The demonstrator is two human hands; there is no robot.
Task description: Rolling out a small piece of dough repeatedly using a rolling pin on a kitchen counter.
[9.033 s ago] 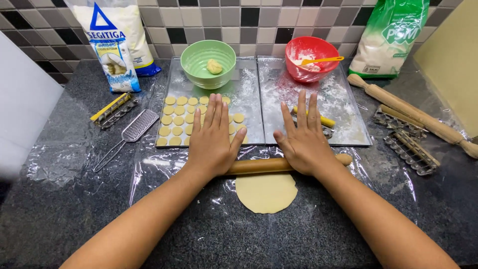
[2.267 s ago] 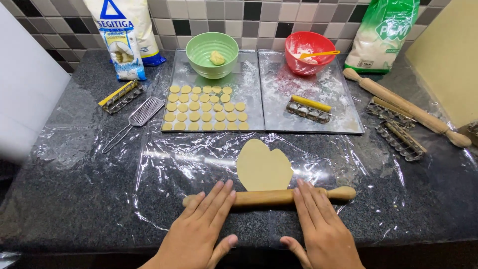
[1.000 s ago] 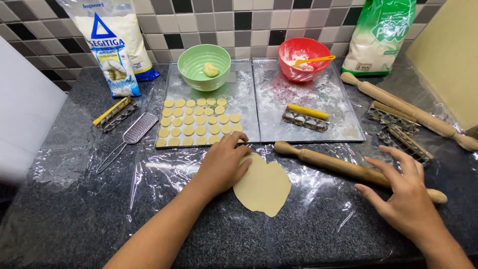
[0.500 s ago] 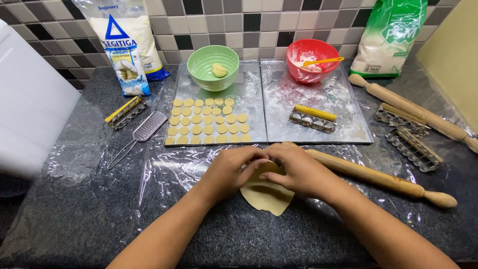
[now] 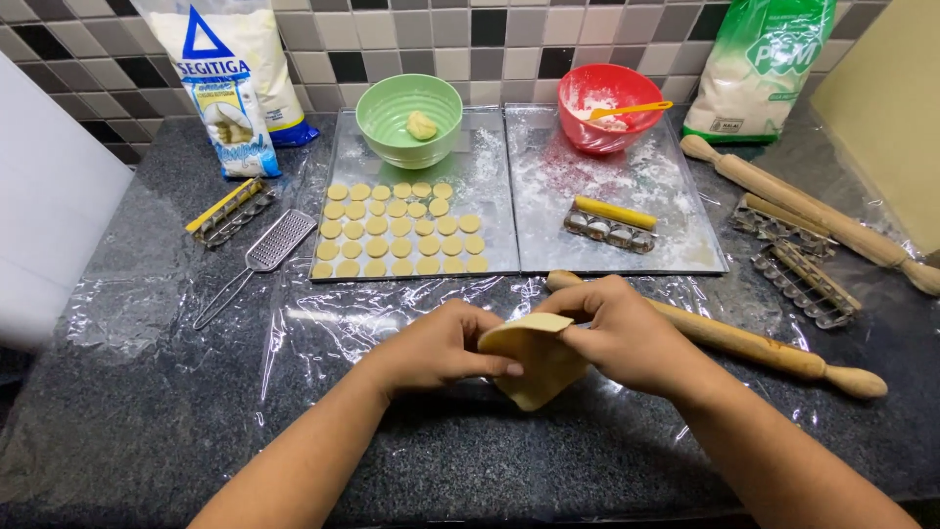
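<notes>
**Dough sheet lifted and folded between both hands**

The rolled dough sheet (image 5: 534, 367) was off the tabletop, held just above the plastic film (image 5: 323, 333) near the front edge, its top edge folded over. The left hand (image 5: 436, 345) was closed on its left side, thumb pressed across the face. The right hand (image 5: 617, 333) was closed on the folded top edge from the 3 o'clock side. Judged from this, the step in hand was peeling up and folding the sheet; the next move would call for a light, even grip so the thin dough neither tore nor stuck to itself.

At 3 o'clock, just beside the right hand, a wooden rolling pin (image 5: 754, 343) lay slanted on the film. At 12 o'clock sat two metal trays: the left tray (image 5: 490, 186) carried rows of cut dough rounds (image 5: 401, 230) and a green bowl (image 5: 408, 120) with a dough lump, the right tray (image 5: 676, 245) a yellow-handled cutter (image 5: 609, 222) and a red bowl (image 5: 609, 106) of flour. A small grater (image 5: 269, 250) lay at 10 o'clock.
</notes>
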